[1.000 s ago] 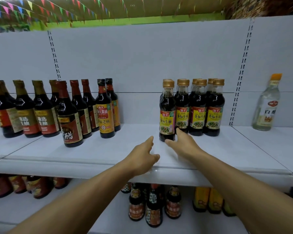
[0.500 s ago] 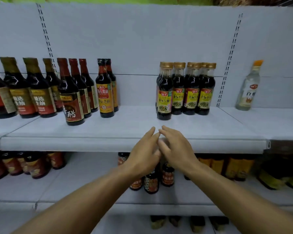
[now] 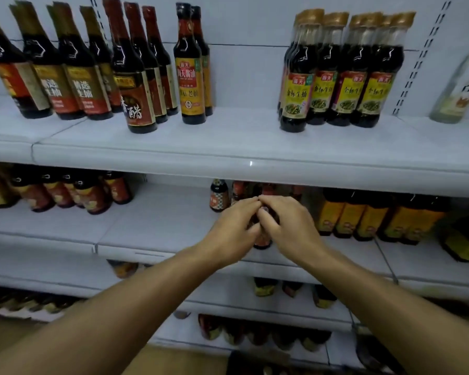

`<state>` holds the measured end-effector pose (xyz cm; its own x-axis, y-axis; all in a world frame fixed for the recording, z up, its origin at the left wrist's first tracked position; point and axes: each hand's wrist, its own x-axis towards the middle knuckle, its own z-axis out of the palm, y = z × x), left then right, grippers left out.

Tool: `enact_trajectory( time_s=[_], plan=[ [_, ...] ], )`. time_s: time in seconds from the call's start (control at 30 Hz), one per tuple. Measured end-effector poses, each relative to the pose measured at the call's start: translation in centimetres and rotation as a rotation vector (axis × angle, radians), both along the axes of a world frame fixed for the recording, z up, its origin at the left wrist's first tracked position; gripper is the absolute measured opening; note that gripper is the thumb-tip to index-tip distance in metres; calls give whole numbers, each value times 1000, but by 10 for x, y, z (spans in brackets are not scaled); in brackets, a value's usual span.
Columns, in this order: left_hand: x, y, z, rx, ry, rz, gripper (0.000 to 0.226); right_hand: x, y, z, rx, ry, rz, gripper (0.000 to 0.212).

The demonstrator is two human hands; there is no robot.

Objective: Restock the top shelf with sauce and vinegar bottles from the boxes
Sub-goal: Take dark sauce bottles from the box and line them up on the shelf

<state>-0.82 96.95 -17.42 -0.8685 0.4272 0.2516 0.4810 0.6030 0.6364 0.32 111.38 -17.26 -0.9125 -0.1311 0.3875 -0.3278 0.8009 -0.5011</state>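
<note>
Both hands empty: left hand (image 3: 232, 230) and right hand (image 3: 287, 226) meet fingertip to fingertip, fingers loosely bent, gripping nothing, in front of the second shelf. Likely between loads. Sauce bottles (image 3: 341, 74) stand grouped on the top shelf (image 3: 244, 147), labels forward; gap mid-shelf for more. Boxes not visible.

You are standing in a shop, at a grocery aisle. White metal shelves (image 3: 228, 163) rise in tiers on slotted uprights (image 3: 423, 58), and each tier carries rows of identical dark sauce bottles (image 3: 344, 77) with printed labels, faced forward for sale.
</note>
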Motion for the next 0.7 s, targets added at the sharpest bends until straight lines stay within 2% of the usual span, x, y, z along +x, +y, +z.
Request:
enact_trajectory(
  time_s=[0.3,0.5,0.6,0.7],
  plan=[
    [25,-3,-67,-30,-92,47,34,11,2,-72,10,-213,80,31],
    [44,-1,-129,-18,-249,53,34,29,5,-129,-35,-361,98,31],
    [51,0,-165,-57,-297,80,31,38,7,-165,-52,-424,107,24],
    [59,0,-203,-44,-421,94,26,45,12,-206,-72,-507,93,20]
  ],
)
